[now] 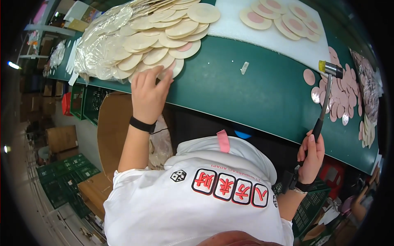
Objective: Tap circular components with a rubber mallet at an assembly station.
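Note:
My left hand [147, 90] reaches to the near edge of a heap of round cream discs [180, 29]. Its fingers are curved and apart, and the fingertips touch the nearest discs; I see no firm grip on one. Some discs in the heap show a pink centre. My right hand [312, 155] is closed round the black handle of a hammer [326, 96]. The hammer is held upright, its metal head with a yellow face lying over the right of the table, beside a scatter of small pink discs [340, 96].
On the green table [230, 86] lies a white foam sheet [230, 24] bearing several cream discs with pink centres [293, 24]. Clear plastic bags [100, 45] cover the heap's left side. Green crates [61, 180] and cardboard boxes [61, 137] stand on the floor at left.

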`<state>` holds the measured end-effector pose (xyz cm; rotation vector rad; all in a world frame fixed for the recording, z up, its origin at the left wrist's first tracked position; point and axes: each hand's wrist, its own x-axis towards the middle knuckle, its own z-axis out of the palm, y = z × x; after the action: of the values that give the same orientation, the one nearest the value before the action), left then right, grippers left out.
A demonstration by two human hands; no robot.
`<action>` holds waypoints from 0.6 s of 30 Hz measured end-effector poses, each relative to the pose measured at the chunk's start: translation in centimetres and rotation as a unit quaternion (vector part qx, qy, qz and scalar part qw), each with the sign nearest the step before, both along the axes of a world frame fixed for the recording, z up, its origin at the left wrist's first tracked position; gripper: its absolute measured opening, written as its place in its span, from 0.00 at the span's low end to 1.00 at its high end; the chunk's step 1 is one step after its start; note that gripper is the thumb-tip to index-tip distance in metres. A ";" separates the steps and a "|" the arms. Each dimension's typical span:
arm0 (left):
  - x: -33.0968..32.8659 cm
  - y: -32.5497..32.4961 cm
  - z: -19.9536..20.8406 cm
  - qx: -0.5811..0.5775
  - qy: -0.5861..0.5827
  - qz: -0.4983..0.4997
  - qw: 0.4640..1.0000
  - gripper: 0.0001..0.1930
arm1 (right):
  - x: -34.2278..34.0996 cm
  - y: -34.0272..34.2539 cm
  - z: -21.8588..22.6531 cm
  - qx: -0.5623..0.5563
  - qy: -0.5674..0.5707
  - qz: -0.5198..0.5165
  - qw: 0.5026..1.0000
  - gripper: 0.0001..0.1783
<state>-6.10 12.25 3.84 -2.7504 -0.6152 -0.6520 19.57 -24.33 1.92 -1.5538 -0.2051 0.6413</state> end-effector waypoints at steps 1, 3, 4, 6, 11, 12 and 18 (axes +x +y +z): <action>0.2 -0.4 0.0 0.009 0.002 -0.015 1.000 0.16 | 0.0 0.0 0.0 0.001 0.002 -0.003 1.000 0.09; 0.5 -1.4 -0.1 0.016 0.005 -0.032 0.999 0.16 | 0.1 0.0 0.0 -0.001 0.004 -0.008 1.000 0.10; 0.6 -2.1 0.0 0.003 -0.004 -0.074 0.997 0.16 | 0.1 0.0 0.2 -0.001 0.007 -0.012 1.000 0.09; 1.2 -3.4 0.2 -0.014 -0.014 -0.120 0.993 0.16 | 0.0 -0.1 0.3 -0.003 0.010 -0.022 1.000 0.09; 4.6 -6.7 0.5 -0.305 -0.174 -0.167 0.921 0.15 | 0.1 0.1 0.2 -0.008 0.002 -0.014 1.000 0.10; 5.9 -7.4 0.6 -0.443 -0.197 -0.118 0.866 0.14 | 0.1 0.2 0.3 -0.005 0.004 -0.018 1.000 0.10; 10.8 -8.9 -0.3 -0.754 -0.209 -0.090 0.616 0.15 | -1.7 0.4 0.8 -0.065 -0.059 -0.026 0.996 0.10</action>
<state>4.75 3.39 3.52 -4.2460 -1.5722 -1.2251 17.88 -23.90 2.77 -1.7195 -0.2146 0.5301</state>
